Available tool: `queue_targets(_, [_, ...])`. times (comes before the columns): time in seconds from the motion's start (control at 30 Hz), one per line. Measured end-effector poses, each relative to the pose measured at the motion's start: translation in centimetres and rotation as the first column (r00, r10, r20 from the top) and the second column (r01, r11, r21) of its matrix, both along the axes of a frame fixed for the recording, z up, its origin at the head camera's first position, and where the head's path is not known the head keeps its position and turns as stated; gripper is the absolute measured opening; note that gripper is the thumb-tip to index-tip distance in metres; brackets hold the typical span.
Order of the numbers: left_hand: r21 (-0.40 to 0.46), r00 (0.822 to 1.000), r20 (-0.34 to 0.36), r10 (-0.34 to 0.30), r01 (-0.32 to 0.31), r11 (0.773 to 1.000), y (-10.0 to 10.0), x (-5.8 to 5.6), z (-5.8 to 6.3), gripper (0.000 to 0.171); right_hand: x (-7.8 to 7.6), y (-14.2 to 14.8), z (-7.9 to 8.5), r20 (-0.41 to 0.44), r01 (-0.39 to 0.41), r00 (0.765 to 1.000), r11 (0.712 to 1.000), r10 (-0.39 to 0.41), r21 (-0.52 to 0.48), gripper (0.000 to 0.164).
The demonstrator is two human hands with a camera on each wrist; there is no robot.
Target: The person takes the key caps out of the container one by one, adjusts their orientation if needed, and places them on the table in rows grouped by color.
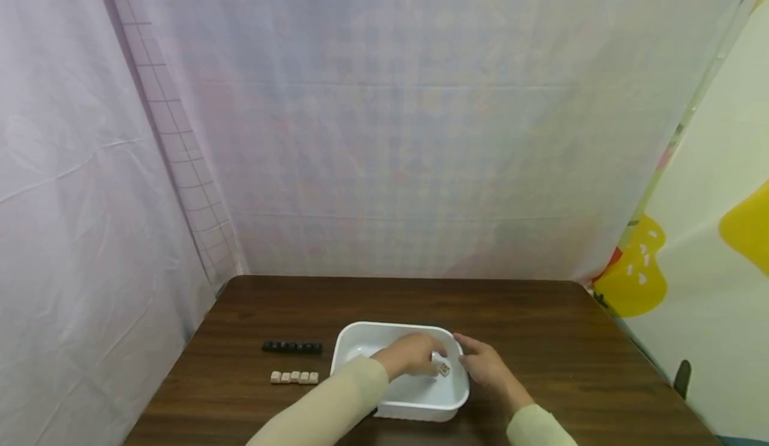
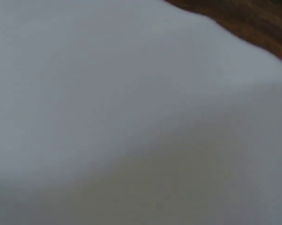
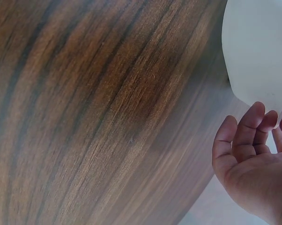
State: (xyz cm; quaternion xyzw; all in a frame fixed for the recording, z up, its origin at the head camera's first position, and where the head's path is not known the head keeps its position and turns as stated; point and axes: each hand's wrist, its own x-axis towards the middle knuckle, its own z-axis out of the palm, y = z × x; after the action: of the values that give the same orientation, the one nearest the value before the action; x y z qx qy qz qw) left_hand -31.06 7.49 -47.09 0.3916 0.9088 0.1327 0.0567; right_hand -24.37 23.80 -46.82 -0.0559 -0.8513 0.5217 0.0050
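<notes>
A white plastic basin [image 1: 420, 406] stands on the table, and my left hand [image 1: 410, 354] reaches down into it with bent fingers. Right by its fingertips, on the basin floor, lies a small pale keycap [image 1: 444, 370] with a reddish-brown mark. I cannot tell whether the left fingers pinch anything. The left wrist view is a blur of white basin wall [image 2: 108, 84]. My right hand [image 1: 486, 368] holds the basin's right rim, its curled fingers [image 3: 246, 131] against the outside and the thumb at the edge.
Left of the basin, a row of several black keycaps [image 1: 292, 347] lies above a row of several cream keycaps [image 1: 294, 378]. Both rest on the dark wood-grain table [image 1: 510, 306]. Pale curtains [image 1: 390, 132] hang behind and to the left.
</notes>
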Motion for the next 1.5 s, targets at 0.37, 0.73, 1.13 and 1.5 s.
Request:
queue_targets(0.37, [-0.074, 0.999, -0.044, 0.014, -0.017, 0.997, 0.0, 0.8, -0.4, 0.025, 0.0, -0.1, 0.1, -0.011, 0.002, 1.000, 1.000, -0.002, -0.011, 0.053])
queue_targets(0.73, [-0.076, 0.991, -0.101, -0.086, 0.079, 0.994, 0.6, 1.8, -1.1, 0.019, -0.1, -0.1, -0.1, -0.016, -0.002, 1.000, 1.000, 0.002, 0.009, 0.051])
queue_targets(1.13, [-0.151, 0.979, -0.166, -0.117, 0.093, 0.984, 0.3, 2.1, -0.9, 0.021, 0.2, -0.2, 0.2, -0.012, -0.003, 1.000, 1.000, 0.003, -0.004, 0.051])
queue_targets(1.5, [-0.135, 0.995, -0.090, -0.039, 0.027, 0.991, 0.0, 2.0, -0.7, 0.023, 0.2, -0.2, 0.0, -0.019, 0.001, 1.000, 0.999, -0.002, -0.041, 0.051])
